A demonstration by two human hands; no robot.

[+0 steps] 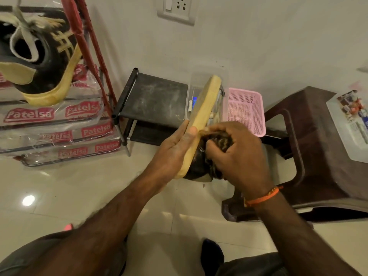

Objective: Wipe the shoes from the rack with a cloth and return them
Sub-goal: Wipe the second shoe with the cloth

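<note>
A black shoe with a tan sole (205,108) is held on its side in front of me, sole turned left, toe pointing away. My left hand (175,146) holds it from the sole side, the thumb lying on the sole's edge. A dark patterned cloth (217,143) is bunched under my right hand (239,154), whose curled fingers press it against the shoe's black upper. The matching black and tan shoe (39,56) with pale laces sits at the far left on stacked packets. A low black shoe rack (151,100) stands against the wall behind the held shoe.
A clear plastic box (199,90) and a pink mesh basket (247,110) sit on the rack's right side. A brown plastic stool (318,148) with a clear tub (352,124) stands at right. Red poles (87,46) lean beside printed packets (55,124). The floor is glossy tile.
</note>
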